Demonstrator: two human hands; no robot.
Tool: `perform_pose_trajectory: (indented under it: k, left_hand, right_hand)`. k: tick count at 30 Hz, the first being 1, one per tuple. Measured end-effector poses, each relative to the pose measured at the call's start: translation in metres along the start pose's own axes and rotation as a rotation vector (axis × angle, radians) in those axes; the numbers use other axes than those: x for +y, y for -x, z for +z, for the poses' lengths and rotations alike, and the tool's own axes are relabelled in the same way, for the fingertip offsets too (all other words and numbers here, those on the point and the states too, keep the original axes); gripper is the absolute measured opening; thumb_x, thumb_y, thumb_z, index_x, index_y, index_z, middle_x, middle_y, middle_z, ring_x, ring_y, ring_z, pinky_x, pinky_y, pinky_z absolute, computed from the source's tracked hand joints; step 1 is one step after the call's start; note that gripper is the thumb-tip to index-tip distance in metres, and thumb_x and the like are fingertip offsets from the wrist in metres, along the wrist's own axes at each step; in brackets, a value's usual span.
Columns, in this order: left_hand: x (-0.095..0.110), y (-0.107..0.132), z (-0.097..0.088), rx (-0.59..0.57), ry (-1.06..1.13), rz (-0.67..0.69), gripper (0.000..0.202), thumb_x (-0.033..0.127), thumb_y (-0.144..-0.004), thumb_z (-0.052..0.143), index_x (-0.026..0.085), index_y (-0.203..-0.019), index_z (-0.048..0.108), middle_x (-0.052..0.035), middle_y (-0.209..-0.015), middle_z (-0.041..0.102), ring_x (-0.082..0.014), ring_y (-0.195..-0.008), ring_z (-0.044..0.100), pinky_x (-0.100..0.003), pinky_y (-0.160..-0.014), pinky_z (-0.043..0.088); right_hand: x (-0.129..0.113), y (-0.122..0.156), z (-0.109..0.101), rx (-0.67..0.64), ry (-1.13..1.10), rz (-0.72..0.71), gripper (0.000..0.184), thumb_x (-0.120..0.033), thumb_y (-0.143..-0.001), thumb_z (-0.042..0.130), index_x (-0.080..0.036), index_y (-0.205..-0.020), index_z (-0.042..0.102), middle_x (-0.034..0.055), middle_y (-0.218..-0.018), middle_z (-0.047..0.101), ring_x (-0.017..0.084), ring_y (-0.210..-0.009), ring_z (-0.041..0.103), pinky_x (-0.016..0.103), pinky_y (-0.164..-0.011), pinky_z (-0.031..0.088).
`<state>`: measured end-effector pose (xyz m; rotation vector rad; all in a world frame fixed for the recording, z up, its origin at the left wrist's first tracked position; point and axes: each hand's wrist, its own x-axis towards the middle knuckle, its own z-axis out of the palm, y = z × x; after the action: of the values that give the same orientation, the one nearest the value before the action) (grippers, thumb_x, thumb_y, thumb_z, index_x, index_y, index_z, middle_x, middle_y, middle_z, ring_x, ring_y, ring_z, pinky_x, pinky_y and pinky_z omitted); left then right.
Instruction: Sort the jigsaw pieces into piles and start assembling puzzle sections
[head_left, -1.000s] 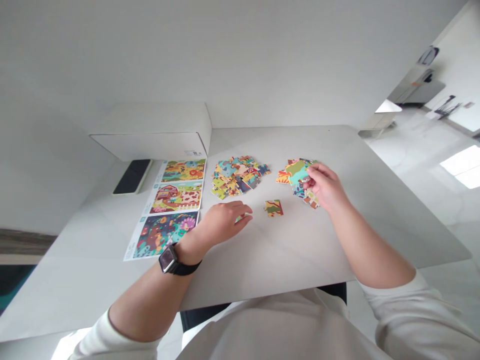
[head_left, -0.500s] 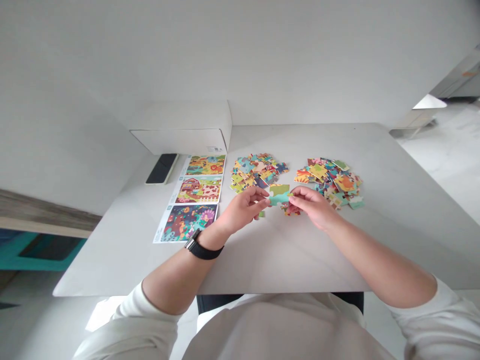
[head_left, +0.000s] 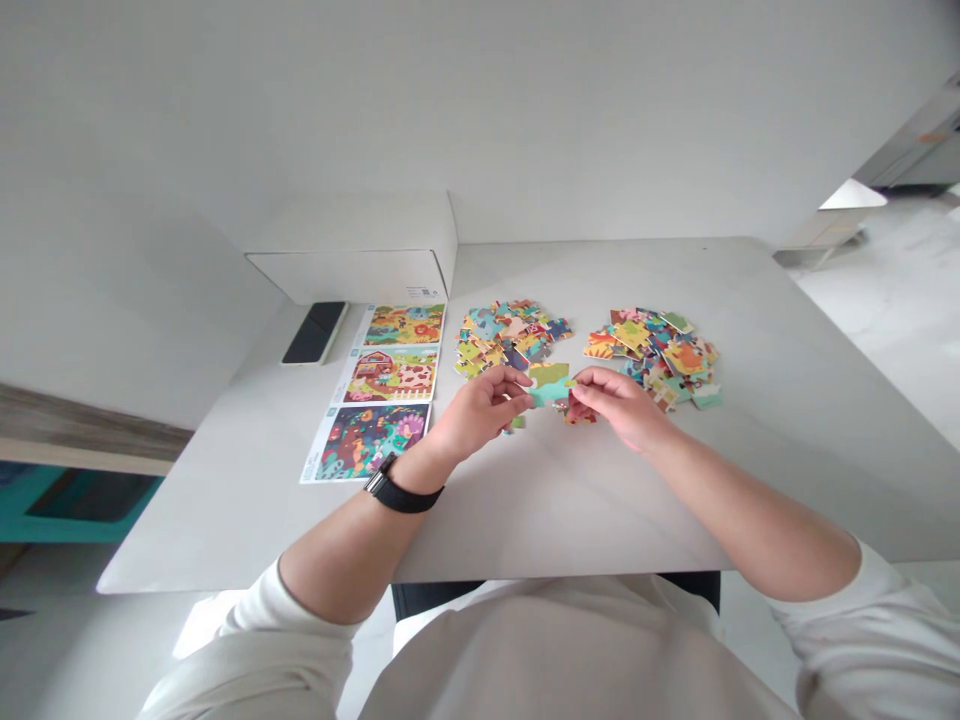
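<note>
Between my hands, a little above the table, is a green and turquoise puzzle piece (head_left: 550, 386). My left hand (head_left: 489, 408) pinches its left edge between thumb and fingers. At the right edge my right hand (head_left: 616, 402) is closed on it in the same way. Whether it is one piece or several joined ones I cannot tell. Just beyond my left hand lies a heap of loose puzzle pieces (head_left: 510, 335). Another heap of pieces (head_left: 664, 355) spreads beyond my right hand. Red-brown pieces (head_left: 580, 412) show below the held piece, partly hidden by my right fingers.
On the left lies a sheet with three printed pictures (head_left: 390, 375), beside a dark-screened phone (head_left: 316, 333). Behind them a white box (head_left: 349, 275) stands against the wall. The white table (head_left: 525, 520) reaches to my body, with its front edge close to me.
The whole view has shifted slightly as my head moved. Both hands keep their grip on the puzzle piece, and its lower part sits at a slightly different angle.
</note>
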<state>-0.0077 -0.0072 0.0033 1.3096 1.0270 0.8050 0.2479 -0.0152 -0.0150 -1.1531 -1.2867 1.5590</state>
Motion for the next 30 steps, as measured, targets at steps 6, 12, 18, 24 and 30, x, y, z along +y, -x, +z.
perform_pose_trajectory:
  k: [6, 12, 18, 24, 30]
  left_hand:
    - [-0.001, -0.001, 0.0, -0.019, -0.022, -0.001, 0.042, 0.043, -0.083, 0.086, 0.02, -0.11, 0.064, 0.0009, -0.084, 0.07, -0.0057, -0.051, 0.051, -0.02, -0.044, 0.037]
    - [-0.006, -0.001, -0.002, -0.054, -0.104, -0.002, 0.037, 0.043, -0.085, 0.083, 0.02, -0.107, 0.063, -0.0009, -0.086, 0.073, -0.0078, -0.055, 0.056, -0.019, -0.043, 0.039]
    - [0.0, 0.005, -0.003, -0.227, -0.267, 0.011, 0.042, 0.059, -0.096, 0.069, 0.018, -0.101, 0.071, -0.0064, -0.095, 0.076, -0.0099, -0.061, 0.061, -0.02, -0.046, 0.045]
    - [0.006, 0.008, 0.001, -0.219, -0.309, 0.013, 0.039, 0.055, -0.095, 0.071, 0.018, -0.107, 0.072, -0.0008, -0.08, 0.07, -0.0098, -0.06, 0.06, -0.019, -0.05, 0.045]
    - [0.003, 0.008, 0.003, -0.305, -0.305, -0.042, 0.023, 0.036, -0.092, 0.071, 0.018, -0.106, 0.072, 0.0001, -0.077, 0.07, -0.0107, -0.062, 0.062, -0.02, -0.051, 0.048]
  right_hand:
    - [-0.002, 0.001, 0.002, 0.003, 0.003, -0.016, 0.036, -0.059, -0.085, 0.086, -0.025, -0.088, 0.073, 0.002, -0.086, 0.078, 0.019, -0.078, 0.074, 0.031, -0.072, 0.06]
    - [0.002, -0.001, 0.0, 0.009, 0.02, -0.023, 0.034, -0.057, -0.086, 0.085, -0.026, -0.091, 0.074, 0.0014, -0.085, 0.077, 0.02, -0.077, 0.074, 0.032, -0.072, 0.06]
    - [0.004, -0.001, -0.003, 0.021, 0.161, -0.121, 0.03, -0.056, -0.094, 0.077, -0.028, -0.101, 0.079, 0.0011, -0.092, 0.078, 0.021, -0.083, 0.072, 0.033, -0.077, 0.06]
    - [0.002, 0.003, 0.001, -0.103, 0.382, -0.181, 0.035, -0.055, -0.098, 0.072, -0.022, -0.107, 0.081, 0.0056, -0.094, 0.079, 0.021, -0.083, 0.072, 0.032, -0.076, 0.058]
    - [0.007, 0.003, 0.001, -0.079, 0.384, -0.204, 0.037, -0.055, -0.096, 0.076, -0.025, -0.117, 0.078, 0.0026, -0.087, 0.073, 0.017, -0.073, 0.067, 0.028, -0.069, 0.054]
